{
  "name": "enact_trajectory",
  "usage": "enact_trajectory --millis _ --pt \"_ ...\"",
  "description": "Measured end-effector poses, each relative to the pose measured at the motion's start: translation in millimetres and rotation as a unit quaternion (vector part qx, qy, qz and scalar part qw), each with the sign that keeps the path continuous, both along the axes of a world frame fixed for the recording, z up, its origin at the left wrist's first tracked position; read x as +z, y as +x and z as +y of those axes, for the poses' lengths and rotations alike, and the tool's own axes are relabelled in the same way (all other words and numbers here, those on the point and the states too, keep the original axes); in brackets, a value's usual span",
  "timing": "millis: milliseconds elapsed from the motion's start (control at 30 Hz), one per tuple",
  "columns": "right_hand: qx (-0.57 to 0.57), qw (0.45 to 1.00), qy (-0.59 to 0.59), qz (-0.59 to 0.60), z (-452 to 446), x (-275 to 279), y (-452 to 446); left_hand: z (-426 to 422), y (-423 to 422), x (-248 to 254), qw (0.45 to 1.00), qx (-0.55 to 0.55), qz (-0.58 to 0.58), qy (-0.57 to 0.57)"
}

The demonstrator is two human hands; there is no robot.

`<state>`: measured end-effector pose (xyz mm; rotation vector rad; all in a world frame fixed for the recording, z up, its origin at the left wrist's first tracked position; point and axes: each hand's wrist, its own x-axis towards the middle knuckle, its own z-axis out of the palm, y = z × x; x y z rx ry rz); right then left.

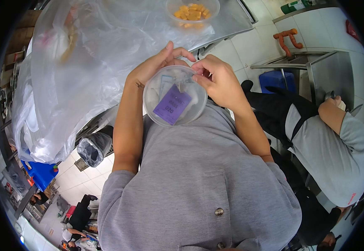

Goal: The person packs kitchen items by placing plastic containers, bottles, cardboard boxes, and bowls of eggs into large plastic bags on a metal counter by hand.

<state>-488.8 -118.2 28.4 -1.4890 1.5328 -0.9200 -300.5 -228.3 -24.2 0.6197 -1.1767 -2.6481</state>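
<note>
A clear round plastic lid [150, 94] is held upright in front of my chest, and a purple pass card on my shirt shows through it. My right hand [219, 79] pinches the lid's upper right rim between thumb and fingers. Behind the lid's top edge is my left hand [165, 58], its thumb stretched up and its index finger reaching toward my right hand. Its other fingers are partly hidden by the lid. Farther off on the metal table stands a clear plastic tub [171, 16] with yellow-orange cubes [193, 12] in it.
Crumpled clear plastic sheeting [94, 54] covers much of the metal table [232, 23]. A bin with a clear liner [94, 148] stands on the floor at left. To the right, a co-worker in a grey shirt [328, 146] works by a steel sink unit [328, 75], holding a knife.
</note>
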Motion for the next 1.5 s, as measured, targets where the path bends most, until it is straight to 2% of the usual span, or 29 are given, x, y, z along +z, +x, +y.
enact_trajectory --millis 100,267,333,400,433,533,600,900,967,1100,1133,1200,1267,1300,1333,1367,1400,1500 --pt "-0.003 0.999 -0.028 0.015 5.7 8.5 4.9 0.1 1.9 -0.8 0.999 0.011 0.008 0.034" --pt "0.024 0.996 -0.080 0.000 20.7 22.4 12.6 -4.3 2.9 16.7 1.000 -0.015 -0.014 0.021" --pt "0.079 0.987 -0.137 -0.008 29.1 24.0 4.5 -3.8 -2.9 17.4 1.000 -0.025 -0.010 0.007" --pt "0.096 0.982 -0.161 -0.001 32.8 21.1 -0.9 -6.8 -4.4 17.5 0.990 -0.050 -0.011 -0.128" --pt "0.108 0.977 -0.184 0.007 35.5 19.5 -1.3 -6.9 -5.0 19.2 0.990 -0.050 -0.011 -0.128" --pt "0.098 0.972 -0.211 0.032 47.2 21.4 4.0 -5.6 -8.2 26.4 0.991 -0.071 -0.030 -0.108" --pt "0.095 0.968 -0.230 0.041 51.4 21.5 5.6 -3.6 -7.8 32.6 0.987 -0.062 -0.019 -0.150" --pt "0.084 0.951 -0.291 0.061 62.7 21.9 4.6 -0.3 -14.5 42.7 0.974 -0.078 0.020 -0.210" --pt "0.047 0.955 -0.285 0.068 63.8 23.6 5.0 -0.9 -16.8 42.5 0.977 -0.085 0.025 -0.195" --pt "0.041 0.955 -0.278 0.096 71.1 18.5 0.0 -6.0 -20.8 45.7 0.979 -0.109 0.064 -0.159" --pt "-0.008 0.967 -0.244 0.077 73.0 15.8 -1.0 -7.4 -20.9 46.0 0.978 -0.114 0.065 -0.161" --pt "-0.062 0.973 -0.215 0.058 73.1 5.4 -3.3 -12.6 -20.0 47.7 0.944 -0.113 0.115 -0.286" --pt "-0.103 0.983 -0.044 -0.145 62.4 -17.5 -10.6 -14.9 -18.1 39.8 0.956 -0.090 0.085 -0.268" --pt "-0.106 0.982 -0.050 -0.148 60.0 -34.6 -13.3 -14.4 -16.1 34.1 0.968 -0.062 0.052 -0.236" --pt "-0.021 0.954 0.060 -0.294 60.2 -52.0 -15.5 -13.7 -15.0 28.9 0.969 -0.065 0.047 -0.235" --pt "0.068 0.885 0.167 -0.429 60.3 -65.2 -16.2 -15.0 -13.6 23.8 0.981 -0.033 0.047 -0.184" --pt "0.068 0.885 0.167 -0.429 56.2 -66.1 -12.8 -16.7 -11.4 22.0 0.990 0.000 0.046 -0.133" --pt "0.038 0.875 0.150 -0.458 45.0 -72.7 -13.6 -16.2 -13.5 24.9 0.991 0.042 0.044 -0.122"
